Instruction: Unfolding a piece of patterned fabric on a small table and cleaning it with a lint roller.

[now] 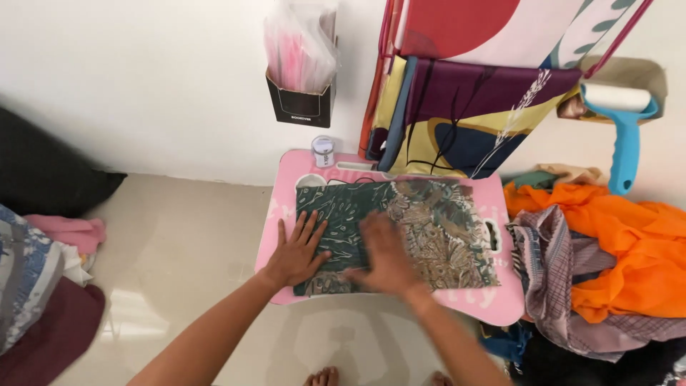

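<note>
Your left hand (299, 251) and right hand (384, 254) lie open-fingered, flat on the patterned cloth (436, 229) beneath them

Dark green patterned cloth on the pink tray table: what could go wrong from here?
1. The dark green patterned cloth is pinned flat only by the left hand; the right hand looks blurred, apparently moving, so the cloth may bunch or slide.
2. The small white lidded jar sits at the pink tray table's far edge; a tug could knock it off.
3. The orange fabric pile crowds the right side and may snag.
</note>
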